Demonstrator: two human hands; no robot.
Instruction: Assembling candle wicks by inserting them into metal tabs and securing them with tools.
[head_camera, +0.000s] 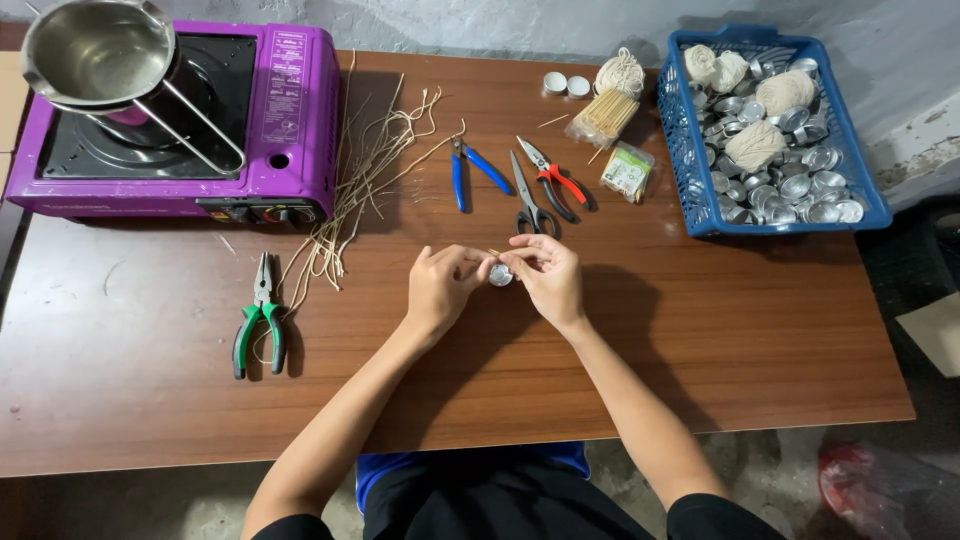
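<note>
My left hand (441, 281) and my right hand (545, 273) meet over the middle of the wooden table (720, 330). Between their fingertips sits a small round silver metal cup (500, 275). A thin pale wick piece (492, 252) is pinched across the fingertips of both hands just above the cup. Which hand bears the cup is hard to tell; the right hand's fingers curl around it.
A purple portable stove (290, 110) with a steel pot (95, 50) stands back left. Loose wicks (370, 170), green pliers (259, 325), blue pliers (470, 170), scissors (528, 200) and red cutters (555, 180) lie behind. A blue basket (690, 180) with metal cups and string balls sits right.
</note>
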